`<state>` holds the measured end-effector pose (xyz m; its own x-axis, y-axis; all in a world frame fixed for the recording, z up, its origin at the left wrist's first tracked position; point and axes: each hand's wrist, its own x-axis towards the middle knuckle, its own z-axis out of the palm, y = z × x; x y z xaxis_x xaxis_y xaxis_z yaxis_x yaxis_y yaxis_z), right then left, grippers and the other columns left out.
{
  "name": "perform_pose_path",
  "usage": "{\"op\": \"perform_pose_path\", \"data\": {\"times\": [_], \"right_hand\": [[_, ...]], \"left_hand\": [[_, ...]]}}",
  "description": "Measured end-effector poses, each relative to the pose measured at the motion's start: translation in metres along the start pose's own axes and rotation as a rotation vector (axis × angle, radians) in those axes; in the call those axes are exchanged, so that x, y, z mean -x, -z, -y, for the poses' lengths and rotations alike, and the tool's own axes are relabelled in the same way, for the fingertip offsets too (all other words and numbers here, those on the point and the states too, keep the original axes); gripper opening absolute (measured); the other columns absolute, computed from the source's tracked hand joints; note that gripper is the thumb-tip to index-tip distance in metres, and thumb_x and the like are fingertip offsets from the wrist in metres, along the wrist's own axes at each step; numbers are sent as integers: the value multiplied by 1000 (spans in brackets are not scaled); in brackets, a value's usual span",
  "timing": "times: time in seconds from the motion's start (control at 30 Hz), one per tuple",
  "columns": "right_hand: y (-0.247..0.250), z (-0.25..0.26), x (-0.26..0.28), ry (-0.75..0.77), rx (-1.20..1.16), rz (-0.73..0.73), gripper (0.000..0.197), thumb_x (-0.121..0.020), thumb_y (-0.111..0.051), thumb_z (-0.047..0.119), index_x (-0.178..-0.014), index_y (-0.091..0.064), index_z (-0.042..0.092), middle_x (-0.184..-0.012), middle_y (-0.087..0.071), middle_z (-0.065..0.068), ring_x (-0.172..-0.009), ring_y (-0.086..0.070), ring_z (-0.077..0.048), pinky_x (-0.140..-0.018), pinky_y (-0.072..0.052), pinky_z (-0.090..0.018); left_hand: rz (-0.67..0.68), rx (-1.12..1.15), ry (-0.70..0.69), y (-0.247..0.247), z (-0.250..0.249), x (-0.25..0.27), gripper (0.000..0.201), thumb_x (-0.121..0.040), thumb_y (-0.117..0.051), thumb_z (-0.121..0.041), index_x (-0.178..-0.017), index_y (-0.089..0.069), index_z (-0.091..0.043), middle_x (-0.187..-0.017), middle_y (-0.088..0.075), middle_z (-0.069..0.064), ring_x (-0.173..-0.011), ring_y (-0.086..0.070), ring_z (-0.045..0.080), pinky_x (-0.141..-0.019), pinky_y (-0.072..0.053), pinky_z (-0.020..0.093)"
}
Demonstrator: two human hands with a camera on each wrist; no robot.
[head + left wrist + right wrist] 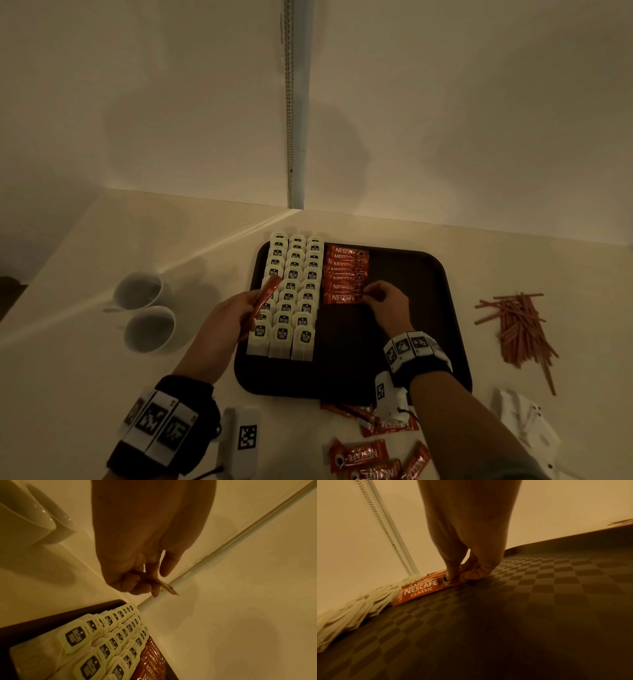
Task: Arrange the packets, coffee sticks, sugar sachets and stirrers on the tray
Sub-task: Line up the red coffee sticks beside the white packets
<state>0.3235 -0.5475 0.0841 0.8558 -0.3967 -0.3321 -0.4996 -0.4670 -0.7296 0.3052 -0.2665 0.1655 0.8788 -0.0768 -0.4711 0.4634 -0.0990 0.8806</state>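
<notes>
A dark tray (428, 329) holds three rows of white tea packets (291, 298) on its left side and a column of red coffee sticks (346, 270) beside them. My right hand (383, 301) pinches the right end of the nearest coffee stick (342, 298) in that column; the right wrist view shows the fingertips (452, 577) on this stick (419, 591) as it lies on the tray (539, 601). My left hand (236, 311) holds another red coffee stick (267, 296) above the tea packets, and in the left wrist view its tip (169, 587) pokes out of the curled fingers.
Two white cups (144, 308) stand left of the tray. A pile of reddish stirrers (520, 329) lies to its right, with white sachets (524, 425) nearer me. Loose coffee sticks (373, 455) lie on the counter below the tray. Walls meet in a corner behind.
</notes>
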Motion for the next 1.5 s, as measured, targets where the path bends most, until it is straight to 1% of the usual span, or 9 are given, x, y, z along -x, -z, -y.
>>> {"op": "perform_pose_path", "data": {"times": [0.07, 0.17, 0.33, 0.6, 0.77, 0.97, 1.13, 1.27, 1.5], "right_hand": [[0, 1, 0, 2, 23, -4, 17, -84, -65, 10, -100, -62, 16, -101, -56, 7, -95, -50, -5, -87, -38, -21], [0, 1, 1, 5, 45, -6, 17, -85, -65, 10, -101, -62, 15, -99, -56, 6, -93, -50, -5, -86, -38, -20], [-1, 2, 1, 2, 54, -13, 18, -84, -66, 11, -102, -61, 12, -102, -60, 1, -93, -53, -8, -83, -41, -21], [10, 34, 16, 169, -83, -83, 10, -90, -60, 23, -98, -57, 18, -96, -59, 5, -90, -59, -10, -87, -53, -35], [22, 103, 62, 367, -412, 469, 18, -92, -53, 24, -108, -60, 20, -100, -63, 0, -86, -65, -11, -78, -55, -27], [18, 121, 74, 457, -509, 310, 21, -88, -58, 0, -104, -65, 10, -101, -63, -4, -77, -65, -1, -70, -51, -14], [18, 124, 82, 526, -572, 314, 23, -88, -57, 0, -109, -65, 8, -93, -66, -1, -77, -65, -5, -71, -52, -17], [19, 126, 85, 494, -621, 293, 18, -88, -56, 1, -98, -68, 11, -80, -70, 6, -68, -65, -4, -66, -51, -14], [26, 127, 90, 353, -741, 379, 19, -93, -47, 2, -103, -64, 4, -91, -67, -2, -76, -69, -10, -67, -55, -15]], "left_hand": [[33, -53, -41, 1, 2, 0, 39, -92, -40, -2, -111, -67, -22, -96, -65, 20, -83, -54, 33, -77, -43, 38], [61, -106, -106, 1, 2, 1, 32, -92, -53, -4, -115, -63, -24, -100, -65, 14, -84, -59, 27, -79, -48, 39], [-57, -164, -294, -4, -4, 4, 14, -79, -71, 1, -89, -66, -7, -82, -70, 1, -73, -65, 6, -63, -49, 12], [-101, -115, -635, -18, -13, 5, 35, -74, -68, 15, -76, -70, -20, -84, -68, 3, -77, -65, 11, -74, -51, 14], [-146, -151, -802, -27, -27, -4, 53, -72, -69, 15, -80, -74, -37, -86, -65, 0, -81, -64, 9, -78, -50, 16], [107, 9, -574, -32, -46, 0, 39, -77, -69, 10, -103, -69, -18, -99, -70, 5, -88, -69, 14, -75, -54, 21], [-6, 143, -517, -35, -48, 4, 20, -78, -71, -2, -93, -74, -15, -92, -74, 8, -88, -70, 26, -82, -56, 36], [17, 160, -553, -37, -55, 8, 16, -76, -72, -2, -89, -73, -12, -85, -75, 4, -81, -71, 18, -76, -56, 25], [-37, 90, -622, -33, -57, 7, 18, -74, -74, 1, -87, -73, -12, -81, -75, -7, -78, -72, 11, -70, -53, 16]]}}
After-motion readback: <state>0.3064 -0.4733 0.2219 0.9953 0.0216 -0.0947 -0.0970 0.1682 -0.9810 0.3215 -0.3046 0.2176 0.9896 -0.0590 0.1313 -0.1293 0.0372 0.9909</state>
